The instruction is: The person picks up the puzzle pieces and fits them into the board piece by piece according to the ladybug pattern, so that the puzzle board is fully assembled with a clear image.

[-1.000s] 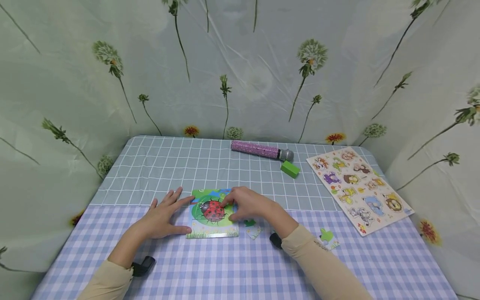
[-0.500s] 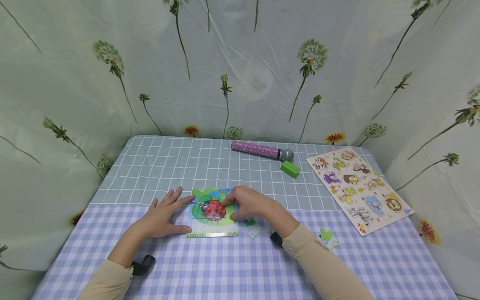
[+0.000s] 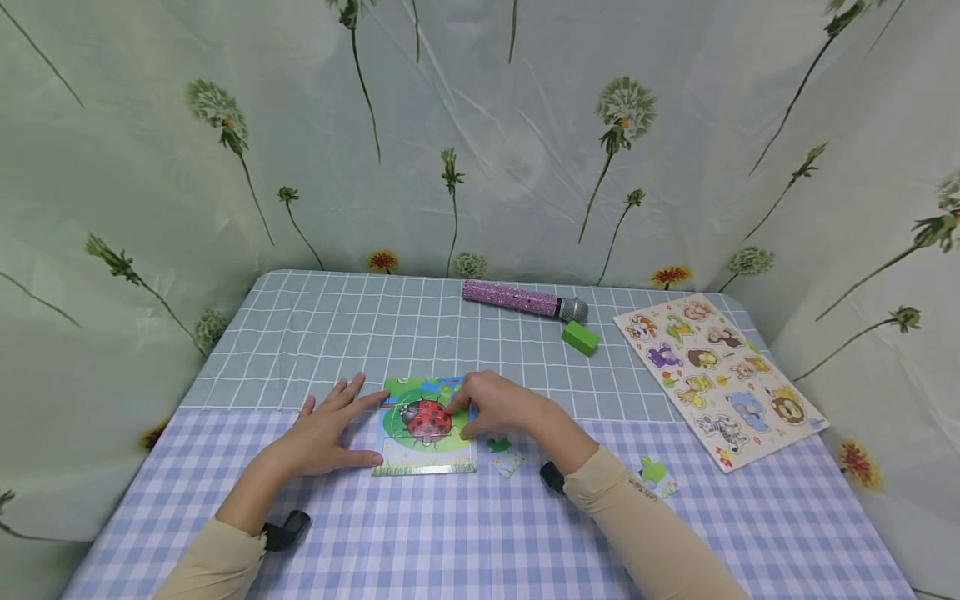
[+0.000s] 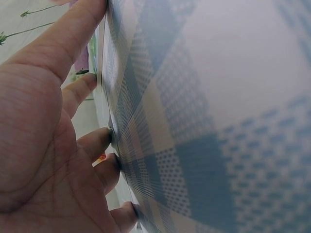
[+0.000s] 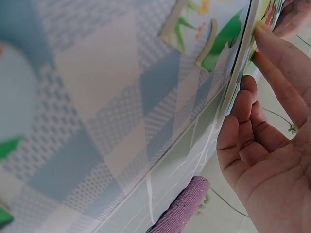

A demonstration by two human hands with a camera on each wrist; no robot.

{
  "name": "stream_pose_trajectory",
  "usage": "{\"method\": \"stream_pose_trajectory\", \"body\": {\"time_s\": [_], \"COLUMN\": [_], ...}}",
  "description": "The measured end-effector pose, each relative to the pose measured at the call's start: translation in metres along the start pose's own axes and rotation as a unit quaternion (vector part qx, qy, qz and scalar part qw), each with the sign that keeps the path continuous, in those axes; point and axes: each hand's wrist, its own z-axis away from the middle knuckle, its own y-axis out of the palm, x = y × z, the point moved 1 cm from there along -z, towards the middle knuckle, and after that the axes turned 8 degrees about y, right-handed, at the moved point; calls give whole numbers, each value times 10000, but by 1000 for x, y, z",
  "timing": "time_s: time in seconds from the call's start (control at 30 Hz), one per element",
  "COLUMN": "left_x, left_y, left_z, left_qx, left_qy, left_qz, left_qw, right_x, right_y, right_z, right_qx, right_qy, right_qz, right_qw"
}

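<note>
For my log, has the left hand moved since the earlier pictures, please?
No; in the head view, the left hand shows no visible shift against the pink microphone.

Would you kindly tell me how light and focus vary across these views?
Head view: evenly lit, pale glint on the ladybug puzzle, along its near edge; left wrist: dimmer, tablecloth looking soft toward upper right; right wrist: pale piece at left edge blurred and cut off.

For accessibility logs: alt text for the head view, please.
A person's left grip and right grip touch a ladybug puzzle from opposite sides. Right of it lie loose pieces and an animal board; behind, a pink microphone and green block.
</note>
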Motion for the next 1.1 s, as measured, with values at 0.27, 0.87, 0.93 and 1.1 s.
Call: {"method": "stream_pose_trajectory", "body": {"time_s": [0.27, 0.87, 0.93, 1.1], "left_x": [0, 0, 1, 2], "left_y": [0, 0, 1, 1], "left_z": [0, 0, 0, 0], "left_qx": [20, 29, 32, 33], "left_qy": [-15, -18, -11, -9], "left_qz": [6, 4, -11, -8], "left_qw": [10000, 10000, 10000, 10000], "right_x": [0, -15, -17, -21], "right_y": [0, -3, -5, -8], "right_z": [0, 21, 29, 45], "right_qx": [38, -152, -35, 171], "right_qy": [60, -273, -182, 99], "right_qz": [0, 392, 271, -39], "right_qw": [10000, 9987, 9995, 9998]}}
